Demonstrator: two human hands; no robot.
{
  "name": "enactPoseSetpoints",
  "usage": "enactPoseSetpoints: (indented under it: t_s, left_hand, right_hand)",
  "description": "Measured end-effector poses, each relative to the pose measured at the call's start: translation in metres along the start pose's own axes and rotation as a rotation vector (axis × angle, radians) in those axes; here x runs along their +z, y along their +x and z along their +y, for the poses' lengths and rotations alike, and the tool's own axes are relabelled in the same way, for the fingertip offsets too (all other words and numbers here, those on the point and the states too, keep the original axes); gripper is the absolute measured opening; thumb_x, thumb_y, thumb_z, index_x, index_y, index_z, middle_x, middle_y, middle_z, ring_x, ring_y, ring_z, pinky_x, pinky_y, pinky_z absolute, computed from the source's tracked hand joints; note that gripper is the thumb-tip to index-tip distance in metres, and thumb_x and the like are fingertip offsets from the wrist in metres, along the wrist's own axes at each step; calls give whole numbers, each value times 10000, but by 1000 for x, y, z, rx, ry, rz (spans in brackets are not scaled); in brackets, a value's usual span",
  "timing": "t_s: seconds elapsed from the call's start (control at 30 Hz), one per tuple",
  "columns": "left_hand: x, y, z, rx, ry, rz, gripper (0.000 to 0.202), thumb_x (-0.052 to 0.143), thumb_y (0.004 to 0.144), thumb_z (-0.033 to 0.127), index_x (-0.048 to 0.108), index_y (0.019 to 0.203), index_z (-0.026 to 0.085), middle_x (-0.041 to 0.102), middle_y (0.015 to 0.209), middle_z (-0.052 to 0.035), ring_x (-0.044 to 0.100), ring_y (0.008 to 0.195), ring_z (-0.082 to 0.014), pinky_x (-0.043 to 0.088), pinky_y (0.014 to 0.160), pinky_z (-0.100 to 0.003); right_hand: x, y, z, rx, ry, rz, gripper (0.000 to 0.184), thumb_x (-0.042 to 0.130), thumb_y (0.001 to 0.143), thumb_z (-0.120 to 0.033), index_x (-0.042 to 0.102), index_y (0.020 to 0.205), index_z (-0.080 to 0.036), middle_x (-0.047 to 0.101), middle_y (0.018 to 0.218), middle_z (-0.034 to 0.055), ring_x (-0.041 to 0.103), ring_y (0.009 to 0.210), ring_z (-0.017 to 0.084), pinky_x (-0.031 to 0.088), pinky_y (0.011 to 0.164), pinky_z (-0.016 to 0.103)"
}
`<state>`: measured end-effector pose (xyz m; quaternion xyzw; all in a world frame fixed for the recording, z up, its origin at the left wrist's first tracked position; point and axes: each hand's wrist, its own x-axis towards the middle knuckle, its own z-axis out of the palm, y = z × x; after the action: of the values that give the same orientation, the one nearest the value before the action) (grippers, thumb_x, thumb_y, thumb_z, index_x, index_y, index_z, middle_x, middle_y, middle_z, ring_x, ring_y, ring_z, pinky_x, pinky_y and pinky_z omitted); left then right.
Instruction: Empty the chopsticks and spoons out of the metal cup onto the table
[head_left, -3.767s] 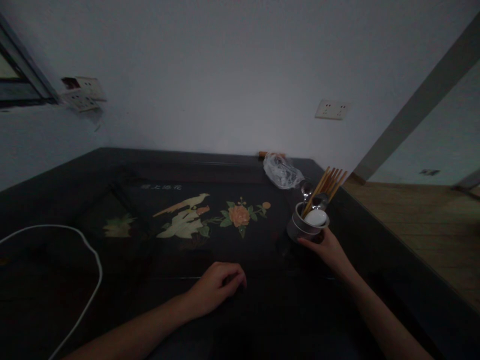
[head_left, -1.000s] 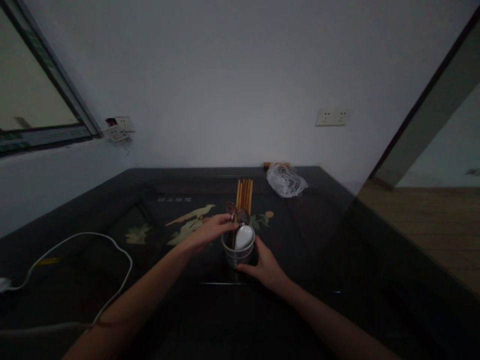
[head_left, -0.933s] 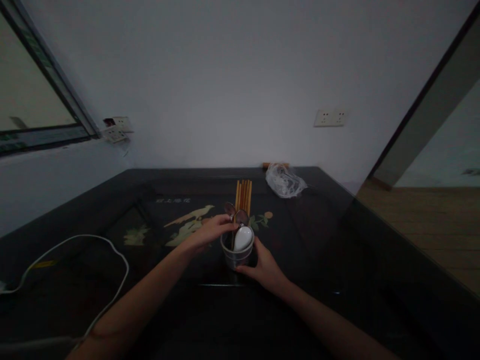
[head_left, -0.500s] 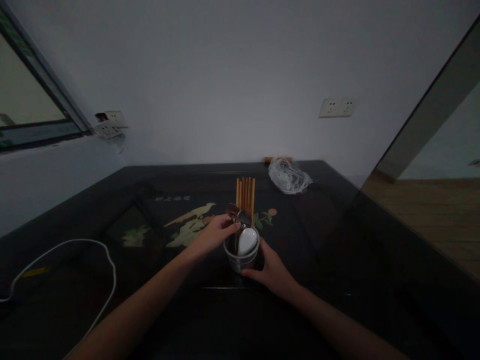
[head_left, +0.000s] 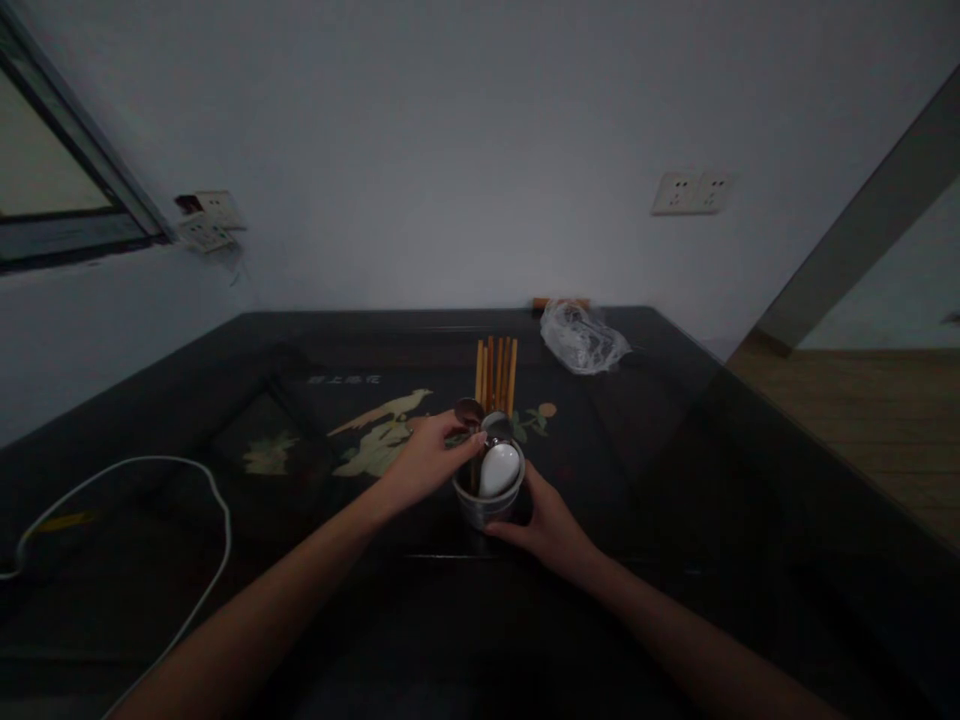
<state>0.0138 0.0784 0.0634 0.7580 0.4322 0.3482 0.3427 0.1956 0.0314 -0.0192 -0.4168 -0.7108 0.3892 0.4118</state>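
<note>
A round grey cup (head_left: pixel 480 512) stands on the dark table, with several wooden chopsticks (head_left: pixel 491 370) upright at its back. A white spoon (head_left: pixel 500 468) leans at the front of the cup, bowl upward. Behind it is a metal spoon (head_left: pixel 496 426), partly hidden. My left hand (head_left: pixel 427 455) is closed at the cup's left rim, thumb and fingers pinching a dark metal spoon (head_left: pixel 469 411) whose bowl is up and whose handle runs down into the cup. My right hand (head_left: pixel 551 520) is wrapped round the cup's right side, thumb low at the front.
A crumpled clear plastic bag (head_left: pixel 581 340) lies at the table's back right, before a brown stick-like object (head_left: pixel 541 304). A white cable (head_left: pixel 217 490) loops over the left side. Wall sockets (head_left: pixel 690 193) are on the back wall.
The whole view has shifted slightly, so the table sits higher in the picture. Both hands keep their holds; the spoon tops and chopsticks have shifted only a little against the cup.
</note>
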Motion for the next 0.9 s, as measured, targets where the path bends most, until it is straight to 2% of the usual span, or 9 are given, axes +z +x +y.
enactPoseSetpoints:
  t_s: [0.13, 0.33, 0.57, 0.7, 0.9]
  left_hand:
    - [-3, -4, 7, 57, 68, 40, 191, 522, 823, 317, 641, 844, 169, 680, 872, -60, 622, 836, -207, 485, 792, -360]
    - [-7, -8, 12, 60, 167, 64, 174, 528, 817, 269, 653, 897, 178, 684, 918, -54, 621, 858, -205, 474, 807, -348]
    - [-11, -11, 15, 88, 321, 65, 184, 544, 822, 320, 650, 869, 176, 666, 909, -74, 602, 897, -237, 461, 827, -388]
    - [-13, -10, 16, 95, 287, 32, 177, 556, 825, 320, 661, 881, 189, 681, 903, -61, 613, 875, -230, 465, 817, -387]
    - [-13, -11, 22, 41, 219, 44, 164, 580, 803, 316, 679, 846, 193, 716, 830, -45, 642, 739, -205, 495, 698, -340]
  right_hand:
    - [0, -1, 0, -18, 9, 2, 798, 770, 668, -279, 373, 1355, -204, 485, 1370, 130, 440, 1280, 279, 333, 1080, 489]
    - [0, -1, 3, -33, -5, 6, 772, 772, 670, -285, 394, 1339, -213, 482, 1375, 123, 420, 1297, 279, 320, 1091, 488]
    - [1, 0, 3, -23, -10, 5, 771, 769, 671, -297, 396, 1340, -209, 496, 1361, 123, 442, 1278, 281, 332, 1081, 487]
    - [1, -1, 3, -18, -16, 7, 784, 774, 664, -294, 391, 1343, -204, 494, 1363, 125, 443, 1278, 276, 335, 1080, 481]
    - [1, -1, 6, -31, -22, 12, 792, 773, 662, -308, 392, 1351, -222, 491, 1366, 118, 417, 1299, 288, 319, 1088, 503]
